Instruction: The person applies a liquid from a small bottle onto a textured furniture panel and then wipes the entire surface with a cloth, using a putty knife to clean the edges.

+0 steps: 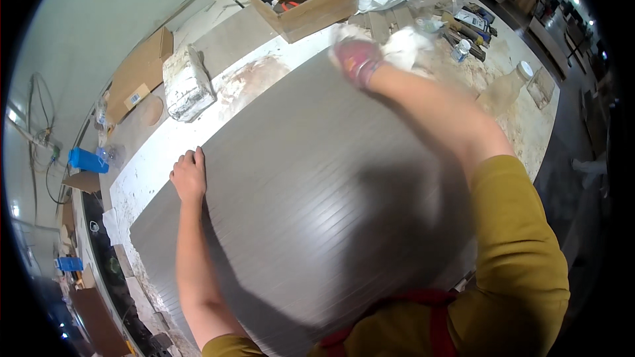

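Note:
A large grey panel with fine streaks lies in front of me, glossy where light strikes it. My left hand is bare and rests at the panel's far left edge, fingers extended and close together. At the far edge is my right hand, in a pink and red patterned glove and smeared by motion. A white cloth or crumpled wad shows just right of the glove, and a blurred pale patch lies left of it. Whether the right fingers grip any of this cannot be made out.
Beyond the panel stands a cardboard box of tools and scraps. A white-smeared block and a cardboard sheet sit at the far left. A cloudy plastic bottle and several tools lie at the right.

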Motion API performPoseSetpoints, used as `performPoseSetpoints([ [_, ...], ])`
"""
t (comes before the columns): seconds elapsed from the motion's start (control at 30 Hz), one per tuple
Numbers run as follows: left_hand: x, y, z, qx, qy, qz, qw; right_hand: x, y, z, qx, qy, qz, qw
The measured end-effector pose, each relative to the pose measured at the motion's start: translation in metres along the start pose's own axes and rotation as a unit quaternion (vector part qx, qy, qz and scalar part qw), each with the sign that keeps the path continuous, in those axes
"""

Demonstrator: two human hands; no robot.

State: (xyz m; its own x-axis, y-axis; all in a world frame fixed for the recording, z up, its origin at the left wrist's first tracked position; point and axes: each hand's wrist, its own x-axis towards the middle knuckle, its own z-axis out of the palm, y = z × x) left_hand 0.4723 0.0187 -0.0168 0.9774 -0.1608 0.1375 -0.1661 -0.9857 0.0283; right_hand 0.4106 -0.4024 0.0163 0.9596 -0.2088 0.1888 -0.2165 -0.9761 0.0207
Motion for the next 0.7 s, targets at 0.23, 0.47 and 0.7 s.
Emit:
performPoseSetpoints([
  [0.23, -0.002, -0.008, 0.004, -0.022, 0.030, 0.009, 0.999, 0.004, 0.034, -0.018, 0.066, -0.011, 0.030, 0.997],
  [0.47, -0.002, -0.015, 0.008, -0.018, 0.020, 0.001, 1.000, -0.036, -0.038, 0.005, 0.144, 0.056, -0.144, 0.977],
  [0.7, 0.001, -0.001, 0.007, -0.024, 0.016, 0.004, 1.000, 0.004, 0.025, 0.029, 0.099, 0.026, -0.009, 0.995],
])
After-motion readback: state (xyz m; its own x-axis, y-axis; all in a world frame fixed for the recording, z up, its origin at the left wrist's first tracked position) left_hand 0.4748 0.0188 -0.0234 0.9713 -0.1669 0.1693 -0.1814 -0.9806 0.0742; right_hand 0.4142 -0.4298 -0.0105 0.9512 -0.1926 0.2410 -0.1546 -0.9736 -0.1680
